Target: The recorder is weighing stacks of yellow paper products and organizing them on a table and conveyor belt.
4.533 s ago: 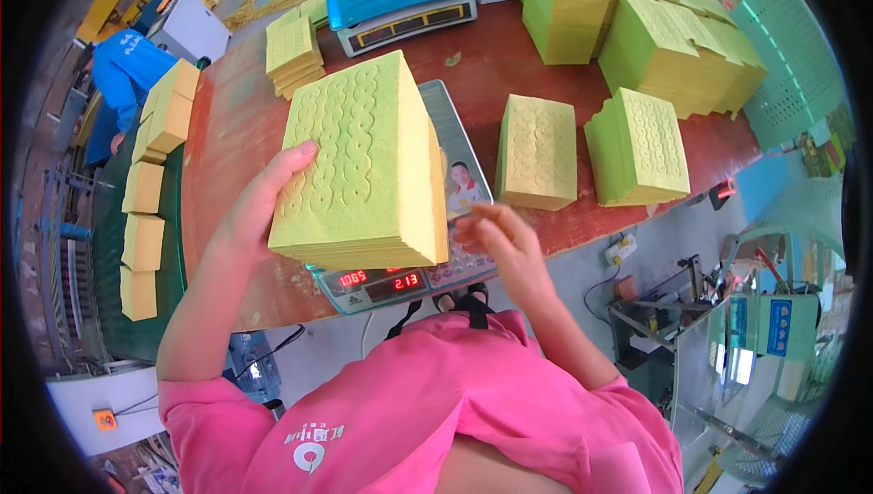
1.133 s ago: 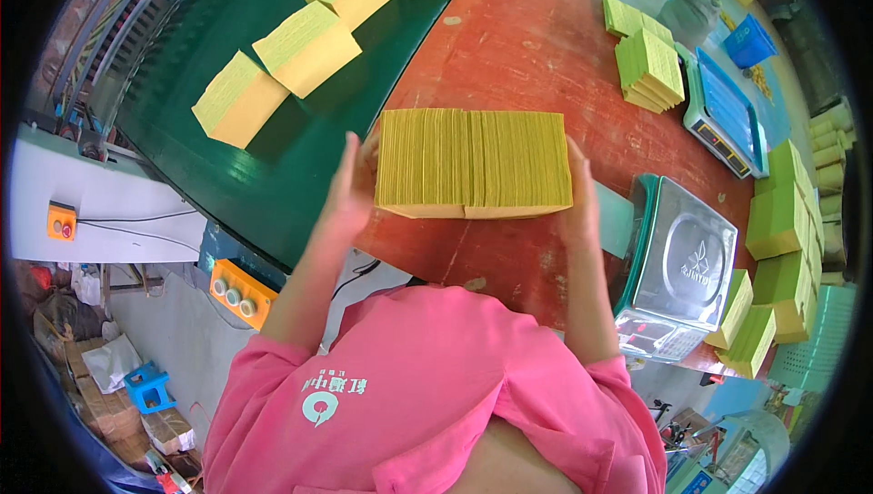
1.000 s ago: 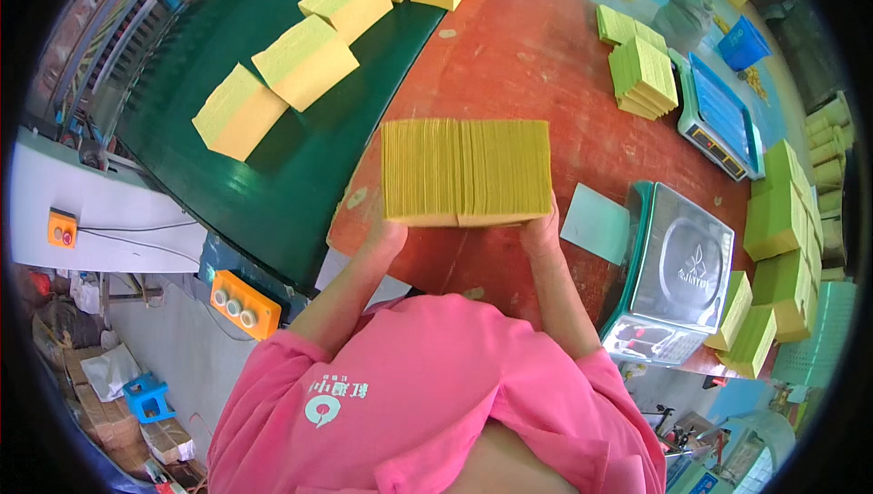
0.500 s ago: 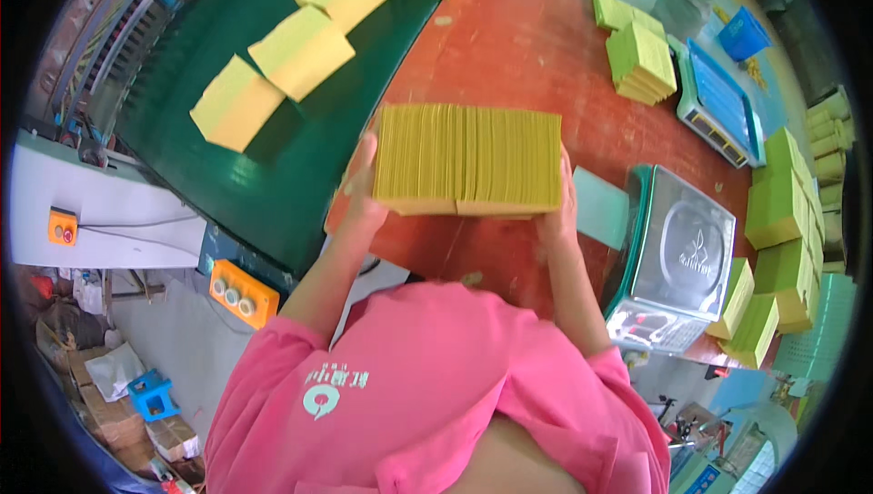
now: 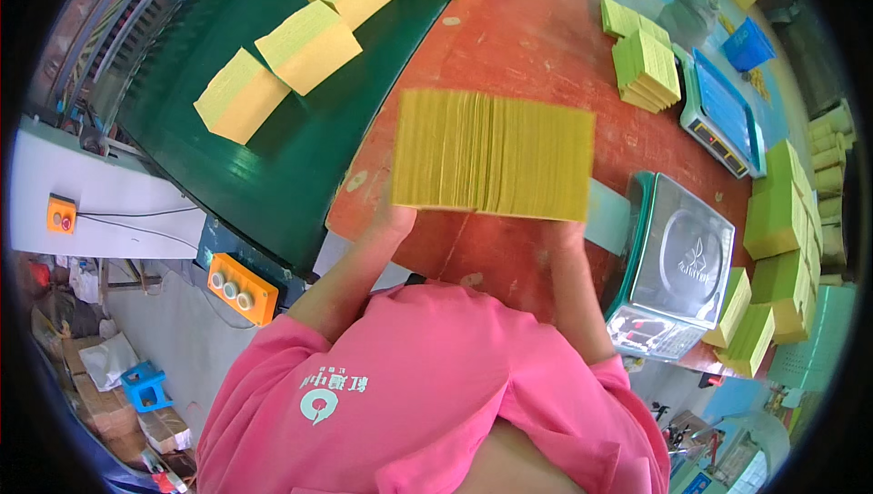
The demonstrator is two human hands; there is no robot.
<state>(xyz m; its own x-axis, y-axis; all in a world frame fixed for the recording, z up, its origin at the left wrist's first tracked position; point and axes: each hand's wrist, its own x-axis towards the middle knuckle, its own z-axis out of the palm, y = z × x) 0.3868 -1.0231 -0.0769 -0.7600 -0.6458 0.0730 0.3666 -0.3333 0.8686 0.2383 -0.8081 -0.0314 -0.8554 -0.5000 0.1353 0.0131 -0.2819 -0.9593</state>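
A thick stack of yellow paper sheets [image 5: 494, 156] is held up over the red tabletop [image 5: 473, 49], its packed sheet edges facing up. My left hand [image 5: 398, 212] grips its left end from below, and my right hand [image 5: 566, 229] supports the right end. Most of the fingers of both hands are hidden behind the stack. To the left, several similar yellow paper stacks [image 5: 309, 47] stand in a row on the green conveyor belt [image 5: 264, 153].
A scale with a steel pan [image 5: 684, 244] stands right of my right arm, and a blue-topped scale [image 5: 723, 108] beyond it. Yellow stacks [image 5: 646, 67] lie far right; more bundles [image 5: 784, 221] pile along the right edge. An orange button box [image 5: 242, 289] sits left of my left forearm.
The paper stack has shifted right and looks larger, lifted toward me, with its front side now less visible. My hands moved with it and slipped further under it.
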